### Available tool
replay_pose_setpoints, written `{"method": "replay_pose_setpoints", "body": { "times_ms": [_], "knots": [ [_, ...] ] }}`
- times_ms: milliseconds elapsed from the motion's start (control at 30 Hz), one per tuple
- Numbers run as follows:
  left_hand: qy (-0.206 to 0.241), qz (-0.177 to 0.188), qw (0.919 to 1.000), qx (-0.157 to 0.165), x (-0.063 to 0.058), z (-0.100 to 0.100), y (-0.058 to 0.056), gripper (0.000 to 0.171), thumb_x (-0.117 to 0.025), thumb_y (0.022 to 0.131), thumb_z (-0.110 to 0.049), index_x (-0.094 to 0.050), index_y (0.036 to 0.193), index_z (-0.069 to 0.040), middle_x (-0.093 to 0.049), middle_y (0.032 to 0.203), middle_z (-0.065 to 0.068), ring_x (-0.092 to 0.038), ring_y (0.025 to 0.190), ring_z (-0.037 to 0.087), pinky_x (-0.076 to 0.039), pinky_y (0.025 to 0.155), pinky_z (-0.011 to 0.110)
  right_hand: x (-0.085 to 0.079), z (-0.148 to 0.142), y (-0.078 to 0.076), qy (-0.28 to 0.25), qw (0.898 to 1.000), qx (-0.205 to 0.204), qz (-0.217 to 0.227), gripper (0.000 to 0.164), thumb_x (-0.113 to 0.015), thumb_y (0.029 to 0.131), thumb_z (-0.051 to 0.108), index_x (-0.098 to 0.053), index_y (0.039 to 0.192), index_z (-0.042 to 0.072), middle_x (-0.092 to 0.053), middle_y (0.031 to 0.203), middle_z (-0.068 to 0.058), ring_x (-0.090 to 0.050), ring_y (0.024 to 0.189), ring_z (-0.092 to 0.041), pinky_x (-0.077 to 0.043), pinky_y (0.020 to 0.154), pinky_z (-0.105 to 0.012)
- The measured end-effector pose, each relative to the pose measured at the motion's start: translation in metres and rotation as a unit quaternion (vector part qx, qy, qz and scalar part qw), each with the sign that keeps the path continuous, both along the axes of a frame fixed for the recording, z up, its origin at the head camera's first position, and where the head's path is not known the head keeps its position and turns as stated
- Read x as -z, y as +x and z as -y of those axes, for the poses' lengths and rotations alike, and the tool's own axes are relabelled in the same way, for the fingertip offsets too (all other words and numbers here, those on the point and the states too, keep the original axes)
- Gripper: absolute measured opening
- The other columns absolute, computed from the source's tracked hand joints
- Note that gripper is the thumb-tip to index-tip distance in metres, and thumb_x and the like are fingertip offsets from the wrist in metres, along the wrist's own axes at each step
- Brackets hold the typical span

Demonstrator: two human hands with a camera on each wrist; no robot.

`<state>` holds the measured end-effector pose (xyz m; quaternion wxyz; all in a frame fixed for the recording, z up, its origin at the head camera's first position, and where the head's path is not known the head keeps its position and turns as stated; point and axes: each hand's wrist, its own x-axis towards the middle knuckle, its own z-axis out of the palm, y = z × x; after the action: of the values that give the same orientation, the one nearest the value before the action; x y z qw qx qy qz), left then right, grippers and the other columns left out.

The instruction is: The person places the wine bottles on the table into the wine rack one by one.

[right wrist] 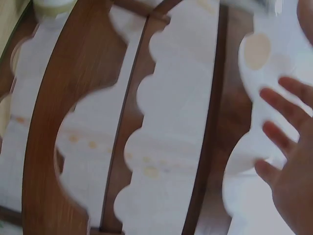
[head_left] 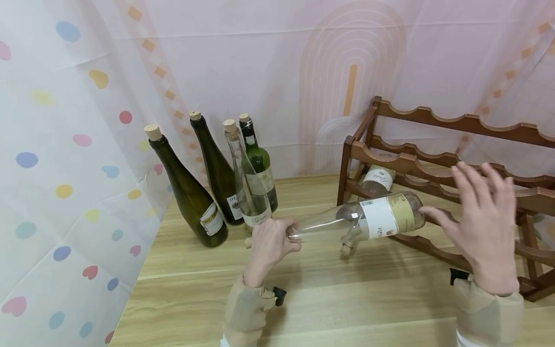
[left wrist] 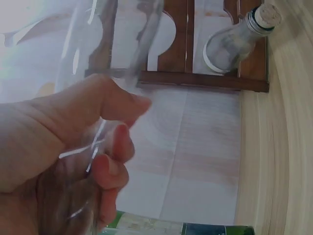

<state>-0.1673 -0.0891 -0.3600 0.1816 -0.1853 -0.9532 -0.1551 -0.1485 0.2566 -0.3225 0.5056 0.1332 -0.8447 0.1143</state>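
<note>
A clear glass wine bottle point(head_left: 381, 217) with a white and yellow label is held nearly level above the table, its base toward the right. My left hand point(head_left: 273, 243) grips it by the neck; in the left wrist view the fingers point(left wrist: 115, 171) curl round the clear glass. Beside the base, my right hand point(head_left: 483, 231) is raised with fingers spread, its thumb tip right at the bottle's end. The right wrist view shows that hand point(right wrist: 293, 156) holding nothing. Behind the held bottle, a corked clear bottle point(head_left: 378, 179) lies in the lower level of the wooden rack point(head_left: 472, 123).
Several corked bottles stand at the left: two dark ones point(head_left: 191, 197), a clear one point(head_left: 253, 195) and a green one point(head_left: 260, 161). A small cork-coloured piece point(head_left: 248, 242) shows by my left hand. The wooden table point(head_left: 186, 299) meets a patterned cloth point(head_left: 277, 96) at the back.
</note>
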Motion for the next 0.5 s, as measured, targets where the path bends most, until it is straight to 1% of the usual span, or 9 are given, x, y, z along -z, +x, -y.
{"method": "replay_pose_setpoints", "body": {
  "times_ms": [67,133,200,267,333,400,500],
  "knots": [
    [0.002,0.021,0.9998,-0.001,-0.001,-0.002,0.002,0.016,-0.074,0.055,-0.014,-0.068,0.068,-0.02,-0.06,0.053,-0.01,-0.043,0.045,0.003,-0.027,0.038,0.018,0.0,-0.006,0.003,-0.029,0.999,0.038,-0.005,0.081,-0.035,0.086,0.067,-0.051,0.126,-0.001,-0.05,0.13,-0.019,-0.03,0.132,-0.031,-0.016,0.112,-0.058],
    [-0.002,0.042,0.9991,-0.003,-0.002,-0.004,0.004,0.015,-0.074,0.056,-0.014,-0.068,0.069,-0.019,-0.06,0.053,-0.009,-0.042,0.045,0.004,-0.027,0.038,0.019,0.0,-0.011,0.006,-0.055,0.996,0.073,0.009,0.067,-0.038,0.092,0.056,-0.049,0.128,0.0,-0.05,0.129,-0.021,-0.031,0.132,-0.033,-0.017,0.112,-0.059],
    [-0.007,0.06,0.9982,-0.006,-0.002,-0.007,0.006,0.017,-0.075,0.057,-0.016,-0.07,0.072,-0.021,-0.061,0.054,-0.009,-0.044,0.045,0.005,-0.027,0.037,0.02,0.001,-0.014,0.007,-0.075,0.992,0.097,0.019,0.052,-0.044,0.095,0.04,-0.05,0.129,0.001,-0.051,0.128,-0.022,-0.033,0.13,-0.034,-0.018,0.112,-0.058],
    [-0.014,0.071,0.9973,-0.009,-0.001,-0.011,0.008,0.018,-0.077,0.058,-0.018,-0.072,0.075,-0.022,-0.062,0.055,-0.009,-0.045,0.044,0.006,-0.028,0.037,0.019,0.002,-0.016,0.008,-0.08,0.989,0.116,0.034,0.043,-0.048,0.095,0.026,-0.05,0.129,0.001,-0.052,0.126,-0.024,-0.036,0.127,-0.036,-0.018,0.114,-0.055],
    [-0.02,0.08,0.9965,-0.013,0.0,-0.015,0.009,0.019,-0.079,0.059,-0.019,-0.073,0.076,-0.022,-0.063,0.056,-0.009,-0.045,0.044,0.005,-0.028,0.037,0.018,0.003,-0.017,0.008,-0.082,0.987,0.133,0.041,0.038,-0.052,0.092,0.016,-0.054,0.127,0.001,-0.056,0.121,-0.025,-0.042,0.121,-0.038,-0.019,0.115,-0.051],
    [-0.024,0.093,0.9952,-0.016,0.002,-0.019,0.01,0.019,-0.08,0.06,-0.019,-0.074,0.078,-0.022,-0.064,0.055,-0.009,-0.043,0.043,0.005,-0.029,0.037,0.018,0.004,-0.017,0.008,-0.078,0.985,0.145,0.047,0.035,-0.051,0.091,0.013,-0.056,0.124,0.0,-0.059,0.116,-0.026,-0.046,0.114,-0.042,-0.019,0.116,-0.048],
    [-0.032,0.124,0.9914,-0.025,0.003,-0.025,0.012,0.022,-0.081,0.061,-0.019,-0.075,0.082,-0.021,-0.065,0.056,-0.008,-0.041,0.044,0.005,-0.029,0.039,0.018,0.005,-0.018,0.007,-0.083,0.984,0.154,0.044,0.032,-0.052,0.091,0.011,-0.059,0.12,0.001,-0.062,0.11,-0.027,-0.048,0.105,-0.045,-0.02,0.116,-0.045]
  ]
}}
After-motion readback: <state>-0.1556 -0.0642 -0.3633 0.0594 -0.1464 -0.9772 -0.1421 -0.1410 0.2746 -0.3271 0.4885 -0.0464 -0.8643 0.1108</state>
